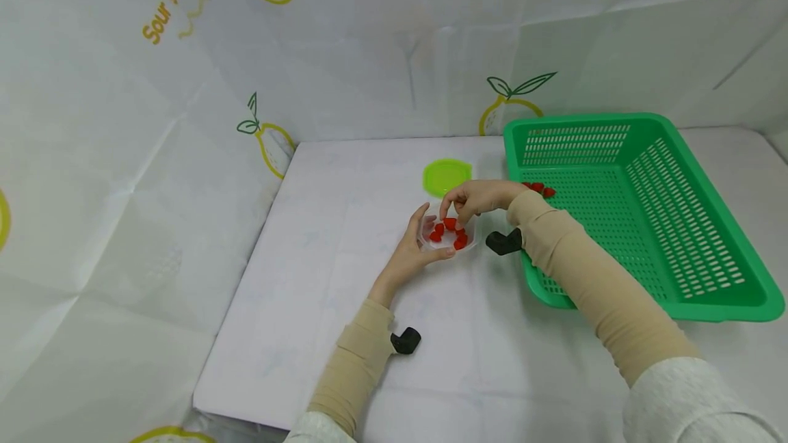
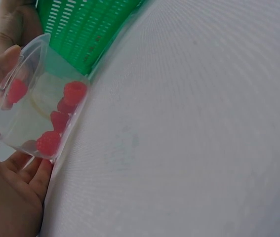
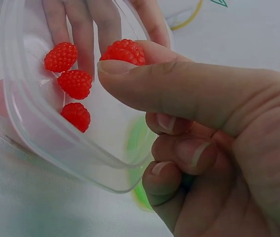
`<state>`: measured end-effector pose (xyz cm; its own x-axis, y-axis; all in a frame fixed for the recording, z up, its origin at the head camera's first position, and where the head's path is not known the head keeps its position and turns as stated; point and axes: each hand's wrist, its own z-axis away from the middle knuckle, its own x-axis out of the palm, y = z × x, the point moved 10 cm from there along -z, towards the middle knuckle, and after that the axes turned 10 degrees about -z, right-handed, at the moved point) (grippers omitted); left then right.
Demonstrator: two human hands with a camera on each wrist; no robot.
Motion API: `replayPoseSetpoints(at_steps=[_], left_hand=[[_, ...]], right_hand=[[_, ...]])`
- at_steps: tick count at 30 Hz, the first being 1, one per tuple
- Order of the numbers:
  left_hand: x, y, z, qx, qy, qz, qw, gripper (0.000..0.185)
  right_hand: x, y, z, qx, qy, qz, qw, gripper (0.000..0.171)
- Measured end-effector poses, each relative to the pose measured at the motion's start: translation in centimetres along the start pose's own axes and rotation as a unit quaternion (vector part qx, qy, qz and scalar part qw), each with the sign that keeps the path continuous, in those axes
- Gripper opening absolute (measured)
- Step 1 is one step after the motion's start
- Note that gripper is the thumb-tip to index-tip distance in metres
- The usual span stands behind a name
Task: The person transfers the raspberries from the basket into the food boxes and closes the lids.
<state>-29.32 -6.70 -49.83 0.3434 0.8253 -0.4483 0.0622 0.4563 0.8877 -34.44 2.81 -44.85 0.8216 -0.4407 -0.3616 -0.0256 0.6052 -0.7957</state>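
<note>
Currently: several raspberries (image 1: 448,232) lodged in tub (image 1: 470,243) gripped by left hand (image 1: 414,246); one raspberry (image 3: 125,51) pinched by right hand (image 1: 477,198); two left in basket (image 1: 689,296)

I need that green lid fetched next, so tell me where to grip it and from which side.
Take the green lid by its rim, probably from the near-left edge. It lies flat on the white table with open surface there, while the green basket crowds its right side. Flat and thin, it likely needs a fingertip pinch at the edge, or sliding first.
</note>
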Motion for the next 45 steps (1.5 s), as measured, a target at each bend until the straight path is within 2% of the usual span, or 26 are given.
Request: replayPoseSetpoints(at_steps=[26,35,41,45], left_hand=[[0.0,-0.2,-0.1,-0.005,0.008,-0.003,1.0000,0.094],[-0.1,-0.1,0.0,-0.001,0.009,-0.003,1.0000,0.095],[0.1,-0.2,0.0,0.000,0.004,-0.006,1.0000,0.095],[0.3,-0.2,0.0,0.000,0.003,-0.004,1.0000,0.094]], right_hand=[[0.1,-0.1,-0.1,-0.005,-0.006,-0.005,1.000,0.037],[0.3,-0.6,0.4,-0.001,-0.016,0.031,0.999,0.037],[0.9,-0.8,1.1,0.005,-0.037,0.015,0.999,0.041],[0.6,-1.3,2.0,-0.006,-0.028,0.012,1.000,0.041]])
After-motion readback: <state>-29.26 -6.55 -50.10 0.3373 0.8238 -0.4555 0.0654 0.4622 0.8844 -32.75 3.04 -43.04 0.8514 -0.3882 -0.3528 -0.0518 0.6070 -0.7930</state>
